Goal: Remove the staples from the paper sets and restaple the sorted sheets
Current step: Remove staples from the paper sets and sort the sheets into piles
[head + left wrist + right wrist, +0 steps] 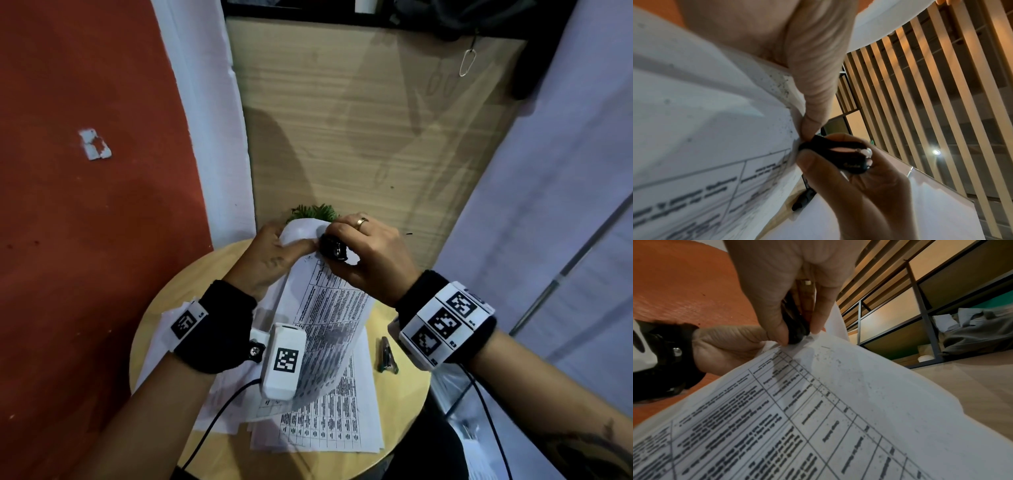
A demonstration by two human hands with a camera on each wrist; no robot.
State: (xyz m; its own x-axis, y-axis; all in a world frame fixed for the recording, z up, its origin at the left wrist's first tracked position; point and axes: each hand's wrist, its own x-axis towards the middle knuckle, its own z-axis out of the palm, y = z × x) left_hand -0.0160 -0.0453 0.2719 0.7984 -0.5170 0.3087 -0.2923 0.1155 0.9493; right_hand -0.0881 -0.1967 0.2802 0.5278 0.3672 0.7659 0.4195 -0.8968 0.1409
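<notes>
Printed sheets (329, 308) covered in table text are lifted off a round wooden table (161, 308), their top corner raised between two hands. One black staple remover (333, 247) is pinched between the thumb and fingers of the right hand (370, 255), its tip set against that top corner of the sheets; the left-wrist view shows its two dark jaws closed against the paper edge. One gold ring (361, 222) sits on a finger of the right hand. The left hand (270, 255) pinches the same corner, thumb on the printed side and fingers curled behind the page, which bends back over them. How many sheets are in the held set cannot be told.

Below the hands, one loose pile of more printed sheets (322, 421) lies on the table, its pages fanned and overlapping. One dark stapler (387, 354) lies on the tabletop just beside the pile, under the right wrist. One green plant (313, 212) shows at the table's far edge, behind the hands. Both wrists carry black bands with white marker blocks, and one cable (219, 418) trails from the left-wrist unit across the papers. A red wall (85, 205) stands to the left.
</notes>
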